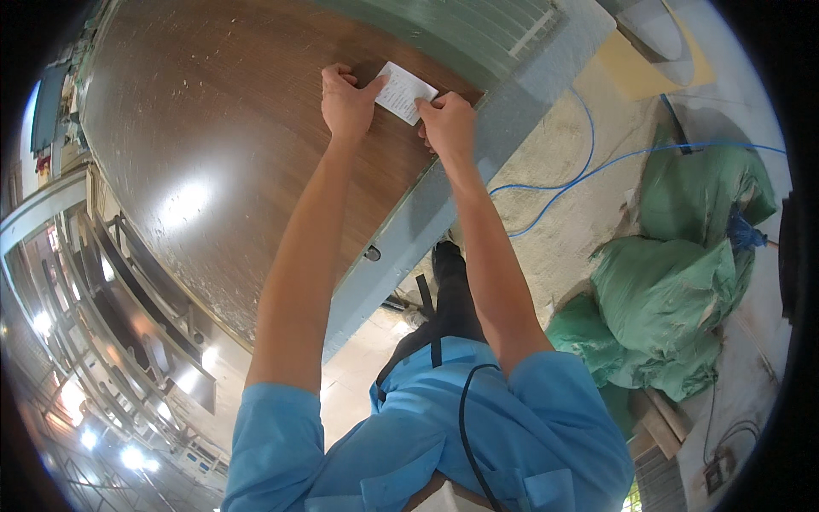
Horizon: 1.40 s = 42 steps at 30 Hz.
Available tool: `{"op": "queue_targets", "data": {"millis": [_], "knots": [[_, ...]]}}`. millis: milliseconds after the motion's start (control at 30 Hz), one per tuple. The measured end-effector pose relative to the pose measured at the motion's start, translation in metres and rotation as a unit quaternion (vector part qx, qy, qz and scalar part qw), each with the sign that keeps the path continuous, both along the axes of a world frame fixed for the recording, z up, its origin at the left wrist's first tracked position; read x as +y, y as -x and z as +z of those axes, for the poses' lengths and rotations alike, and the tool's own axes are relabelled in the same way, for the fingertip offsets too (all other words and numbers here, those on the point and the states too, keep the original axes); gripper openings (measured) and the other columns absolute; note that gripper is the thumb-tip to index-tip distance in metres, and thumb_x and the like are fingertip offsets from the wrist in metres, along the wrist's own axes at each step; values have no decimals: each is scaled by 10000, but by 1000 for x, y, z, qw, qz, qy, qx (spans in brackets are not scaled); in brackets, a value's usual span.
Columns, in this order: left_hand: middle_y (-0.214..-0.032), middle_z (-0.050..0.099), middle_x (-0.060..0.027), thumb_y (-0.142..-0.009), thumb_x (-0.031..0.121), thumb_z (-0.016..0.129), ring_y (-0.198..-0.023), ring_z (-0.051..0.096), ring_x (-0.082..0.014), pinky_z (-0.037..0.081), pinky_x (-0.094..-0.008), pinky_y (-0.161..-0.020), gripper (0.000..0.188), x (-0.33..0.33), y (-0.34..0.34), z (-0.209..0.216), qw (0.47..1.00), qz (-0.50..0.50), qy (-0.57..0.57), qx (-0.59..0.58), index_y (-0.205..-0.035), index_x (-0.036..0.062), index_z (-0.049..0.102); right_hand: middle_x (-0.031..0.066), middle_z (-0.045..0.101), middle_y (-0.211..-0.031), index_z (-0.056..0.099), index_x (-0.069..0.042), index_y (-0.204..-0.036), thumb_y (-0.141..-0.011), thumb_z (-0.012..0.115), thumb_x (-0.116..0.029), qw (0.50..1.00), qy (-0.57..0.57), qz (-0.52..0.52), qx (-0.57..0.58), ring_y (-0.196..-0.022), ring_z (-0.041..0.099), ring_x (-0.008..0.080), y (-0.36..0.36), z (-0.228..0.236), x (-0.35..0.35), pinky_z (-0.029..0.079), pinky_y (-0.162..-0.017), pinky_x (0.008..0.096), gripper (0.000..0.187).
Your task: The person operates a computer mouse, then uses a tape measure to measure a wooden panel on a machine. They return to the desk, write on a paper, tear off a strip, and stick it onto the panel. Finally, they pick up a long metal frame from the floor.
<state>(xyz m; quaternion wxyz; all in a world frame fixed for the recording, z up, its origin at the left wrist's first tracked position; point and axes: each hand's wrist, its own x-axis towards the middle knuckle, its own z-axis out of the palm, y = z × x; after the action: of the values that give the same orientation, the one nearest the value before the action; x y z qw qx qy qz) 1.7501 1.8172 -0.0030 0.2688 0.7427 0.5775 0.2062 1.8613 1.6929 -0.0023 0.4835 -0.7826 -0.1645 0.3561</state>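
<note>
A small white printed label point(404, 92) lies on or just above the brown wood-grain panel point(230, 94), near its right edge. My left hand point(349, 101) pinches the label's left side between thumb and curled fingers. At its right end my right hand point(446, 121) grips the label with thumb and forefinger, the other fingers folded beside the panel's edge. Both arms stretch forward across the panel. Whether the label's underside touches the surface, I cannot tell.
A grey table edge point(401, 256) runs along the panel's right side. Green sacks point(665, 290) are piled on the floor at right, with a blue hose point(589, 175) near them. Racks of panels point(128, 299) stand at left. A green-grey sheet point(452, 34) borders the panel's far end.
</note>
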Motion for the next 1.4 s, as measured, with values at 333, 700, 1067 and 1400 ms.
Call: {"op": "queue_targets", "data": {"millis": [333,700,1067,1400], "knots": [[-902,654,-54,-903,9,664,-804,612,-136,526,-321,-745,282,-172,135,10,943,69,187,-267,-1174,61,604,251,668,-1228,630,34,-1222,-1018,625,-288,858,-152,190,-453,-1183,638,408,24,7,-3,504,-1014,498,381],[-931,726,-115,-925,273,736,-854,706,-188,569,-342,-745,353,-578,418,0,820,443,353,-82,-1173,28,679,271,509,-1476,482,18,-1471,-1067,407,-595,705,18,266,-657,-1405,456,428,0,-67,103,401,-1121,576,739],[-818,677,-62,-994,305,653,-711,647,-164,526,-343,-654,281,-827,522,-105,561,623,351,-417,-997,34,729,251,459,-1576,470,107,-1489,-1079,428,-589,929,30,272,-251,-1452,442,364,23,-122,-106,382,-1169,448,809],[-897,699,-61,-999,287,649,-753,668,-166,528,-323,-652,274,-967,695,-128,509,665,267,-477,-1156,63,668,261,698,-1219,672,55,-1212,-985,604,-344,844,181,488,-127,-1160,649,412,444,-148,-421,493,-961,497,464]]}}
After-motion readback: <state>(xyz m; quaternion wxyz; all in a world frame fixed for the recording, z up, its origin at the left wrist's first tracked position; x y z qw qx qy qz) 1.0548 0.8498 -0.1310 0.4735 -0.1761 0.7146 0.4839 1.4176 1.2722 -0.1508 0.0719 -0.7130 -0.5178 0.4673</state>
